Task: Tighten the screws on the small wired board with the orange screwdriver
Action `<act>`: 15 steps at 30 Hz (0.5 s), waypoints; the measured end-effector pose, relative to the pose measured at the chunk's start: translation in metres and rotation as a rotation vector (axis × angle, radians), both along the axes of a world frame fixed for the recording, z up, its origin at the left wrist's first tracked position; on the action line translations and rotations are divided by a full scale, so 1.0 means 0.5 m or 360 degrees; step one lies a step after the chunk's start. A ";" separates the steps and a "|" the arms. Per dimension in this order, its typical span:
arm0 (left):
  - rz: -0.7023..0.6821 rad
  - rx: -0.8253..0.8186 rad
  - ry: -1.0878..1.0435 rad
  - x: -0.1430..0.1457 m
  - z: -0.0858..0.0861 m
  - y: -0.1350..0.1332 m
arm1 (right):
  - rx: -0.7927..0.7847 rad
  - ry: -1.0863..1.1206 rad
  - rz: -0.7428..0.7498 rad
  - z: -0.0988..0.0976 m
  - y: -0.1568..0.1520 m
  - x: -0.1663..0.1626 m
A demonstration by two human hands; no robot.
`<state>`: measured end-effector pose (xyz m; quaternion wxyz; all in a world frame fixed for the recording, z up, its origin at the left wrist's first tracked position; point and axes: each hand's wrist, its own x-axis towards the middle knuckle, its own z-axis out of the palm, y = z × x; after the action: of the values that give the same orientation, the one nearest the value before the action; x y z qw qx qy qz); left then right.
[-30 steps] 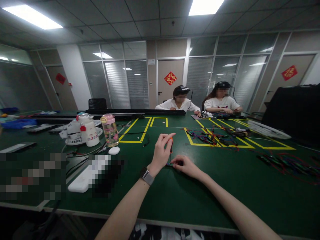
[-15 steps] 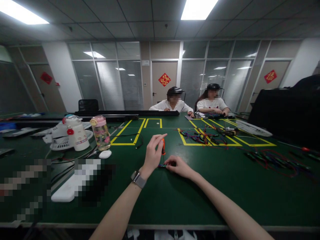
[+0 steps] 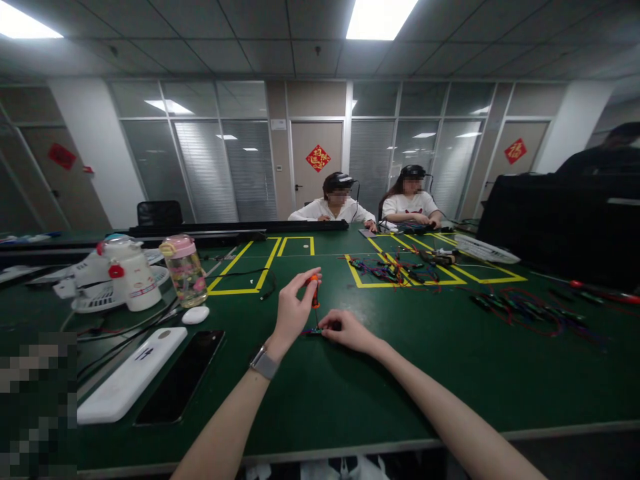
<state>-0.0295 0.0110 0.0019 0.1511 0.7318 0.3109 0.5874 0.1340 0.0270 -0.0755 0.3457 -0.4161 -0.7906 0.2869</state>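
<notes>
My left hand (image 3: 293,308) pinches a small orange-handled screwdriver (image 3: 315,292) and holds it upright, tip down. The tip rests on a small dark part (image 3: 315,331) lying on the green table (image 3: 350,393). Fingers of my right hand (image 3: 346,329) press that part flat against the table from the right. A watch sits on my left wrist (image 3: 263,363).
A white flat box (image 3: 127,383) and a black phone (image 3: 183,375) lie at the near left. Behind them stand a pink-lidded bottle (image 3: 184,269), a white jug (image 3: 131,273) and a fan. Coloured wire bundles (image 3: 395,271) lie right. Two people sit at the far side.
The camera has turned a little, so everything has slid left in view. Both hands keep their grip on the screwdriver and the small part.
</notes>
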 end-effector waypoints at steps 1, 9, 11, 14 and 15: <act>0.0035 0.0017 -0.0009 0.000 0.000 0.000 | -0.0004 0.0000 0.0000 0.000 0.000 0.000; 0.0073 0.0058 0.0059 -0.004 0.000 0.003 | -0.0016 0.0022 0.0014 -0.005 0.003 0.001; -0.0101 -0.0072 0.0003 -0.002 -0.002 0.005 | -0.0009 0.0013 0.0017 -0.005 0.004 0.002; -0.0051 -0.0087 -0.0049 -0.002 -0.004 0.007 | -0.0011 0.0007 0.0014 -0.003 0.003 0.002; 0.0041 -0.0032 -0.0041 -0.003 -0.004 0.007 | -0.0011 0.0009 0.0015 -0.002 0.003 0.002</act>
<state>-0.0311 0.0144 0.0000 0.1548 0.7186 0.3243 0.5954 0.1352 0.0285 -0.0767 0.3452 -0.4127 -0.7905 0.2926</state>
